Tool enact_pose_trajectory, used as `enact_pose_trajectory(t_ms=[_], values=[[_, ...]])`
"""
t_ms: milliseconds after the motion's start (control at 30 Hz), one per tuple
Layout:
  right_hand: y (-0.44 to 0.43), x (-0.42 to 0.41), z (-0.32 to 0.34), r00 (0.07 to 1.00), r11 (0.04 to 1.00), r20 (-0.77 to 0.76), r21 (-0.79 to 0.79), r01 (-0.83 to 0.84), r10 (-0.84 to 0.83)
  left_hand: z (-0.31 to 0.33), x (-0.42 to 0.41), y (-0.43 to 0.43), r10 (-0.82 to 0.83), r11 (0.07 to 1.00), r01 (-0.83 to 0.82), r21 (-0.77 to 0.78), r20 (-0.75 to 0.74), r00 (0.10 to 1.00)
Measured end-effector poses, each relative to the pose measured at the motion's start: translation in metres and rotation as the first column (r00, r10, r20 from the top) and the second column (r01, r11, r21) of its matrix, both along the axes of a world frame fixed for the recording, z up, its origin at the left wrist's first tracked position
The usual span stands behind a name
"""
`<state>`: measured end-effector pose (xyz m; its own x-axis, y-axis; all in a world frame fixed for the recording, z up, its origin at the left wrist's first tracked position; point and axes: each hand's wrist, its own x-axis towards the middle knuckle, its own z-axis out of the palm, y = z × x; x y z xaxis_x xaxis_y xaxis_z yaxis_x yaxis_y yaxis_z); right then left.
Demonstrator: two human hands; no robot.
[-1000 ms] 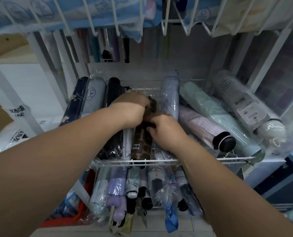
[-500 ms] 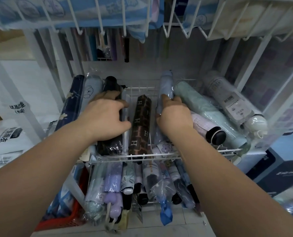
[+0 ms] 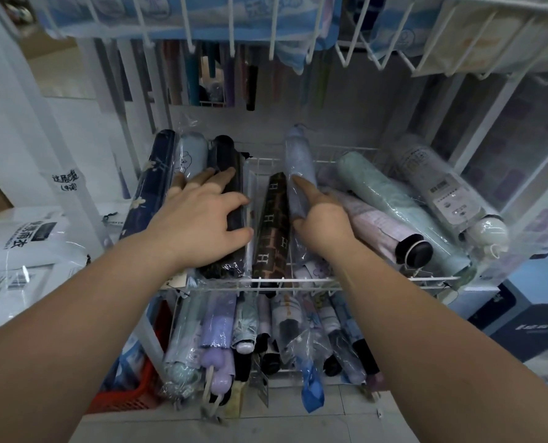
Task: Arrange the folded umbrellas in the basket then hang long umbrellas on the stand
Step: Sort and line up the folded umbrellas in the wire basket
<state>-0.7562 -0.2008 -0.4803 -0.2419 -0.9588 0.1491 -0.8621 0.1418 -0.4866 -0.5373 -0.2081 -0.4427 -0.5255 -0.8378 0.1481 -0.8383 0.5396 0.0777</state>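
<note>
White wire forms the basket (image 3: 378,279) where the folded umbrellas lie side by side in clear sleeves. The left hand (image 3: 199,225) rests with fingers spread across the black umbrella (image 3: 226,161) and the pale grey umbrella (image 3: 191,156), next to the navy umbrella (image 3: 154,187). The right hand (image 3: 322,219) lays a straight forefinger along the lilac-blue umbrella (image 3: 298,155). Its other fingers are hidden, so I cannot tell whether it grips. Between the hands lies the brown patterned umbrella (image 3: 271,231). To the right, the pink umbrella (image 3: 378,225), mint umbrella (image 3: 384,196) and white umbrella (image 3: 439,190) lie slanted and crowd that side. A purple umbrella (image 3: 218,324) lies among others below, and an upper wire rack (image 3: 375,63) hangs overhead.
</note>
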Motion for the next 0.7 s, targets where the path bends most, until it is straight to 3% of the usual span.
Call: enact_pose_trajectory(t_ms=[100, 200, 233, 400, 567, 633, 700], values=[[-0.005, -0.001, 0.01, 0.99, 0.993, 0.14, -0.103, 0.049, -0.034, 0.001, 0.003, 0.001, 0.0, 1.0, 0.0, 0.014, -0.005, 1.0], [-0.007, 0.004, 0.023, 0.884, 0.974, 0.468, -0.198, 0.112, -0.007, 0.0, 0.005, 0.001, -0.001, 1.0, 0.002, 0.016, -0.014, 1.0], [-0.006, 0.006, 0.024, 0.857, 0.971, 0.514, -0.213, 0.111, 0.015, -0.001, 0.005, 0.001, -0.001, 1.0, 0.001, 0.014, -0.012, 1.0], [0.011, 0.022, 0.01, 0.937, 0.987, 0.331, -0.145, -0.065, 0.111, -0.001, 0.003, 0.001, -0.002, 1.0, 0.002, 0.005, -0.017, 1.0], [0.006, 0.032, -0.001, 0.96, 0.994, 0.254, -0.04, -0.106, 0.113, 0.0, 0.004, 0.01, 0.031, 0.999, -0.033, -0.037, -0.058, 0.998], [0.003, 0.028, 0.0, 0.938, 0.997, 0.338, -0.016, -0.079, 0.08, 0.001, 0.008, 0.014, 0.047, 0.997, -0.051, -0.052, -0.071, 0.996], [0.0, 0.025, -0.004, 0.856, 0.998, 0.514, 0.013, -0.064, 0.048, 0.001, 0.012, 0.018, 0.058, 0.997, -0.061, -0.049, -0.058, 0.997]])
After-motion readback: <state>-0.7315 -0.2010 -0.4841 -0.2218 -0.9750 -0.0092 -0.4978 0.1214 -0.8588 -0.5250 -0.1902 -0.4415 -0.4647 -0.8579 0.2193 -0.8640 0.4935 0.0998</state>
